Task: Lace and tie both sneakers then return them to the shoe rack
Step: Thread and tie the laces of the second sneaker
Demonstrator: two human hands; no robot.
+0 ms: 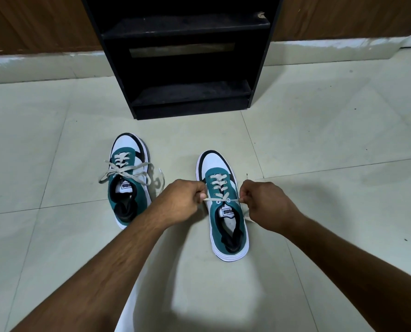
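The right sneaker [223,207] is being worked on the tiled floor [319,140], toe pointing toward the black shoe rack [182,58] standing against the wall beyond. Its flat beige lace [220,185] is being drawn out sideways through the topmost eyelets: one end is being pinched by the curled fingers of the left hand [185,197] just beside the shoe's left edge, the other by the curled fingers of the right hand [262,200] at its right edge. Both hands are being held closed tight on the lace ends, which are being kept taut between them

The left sneaker [127,180] is being left standing apart to the left, its lace [125,172] already crossed over the tongue in what appears to be a loose bow (whether it is firmly knotted cannot be told from here)

Handling is being judged as follows. The lace is a soft, limp woven strip, liable to slip if held loosely, so it is best gripped close to the eyelets while the knot is being formed. The shoe itself is being assessed as light, with a stiff white rubber sole, a smooth white toe cap and a matt teal upper resembling suede. For carrying to the rack, the padded black collar at the heel is being regarded as the soundest place to take hold, since the lace would be loosened by any pull
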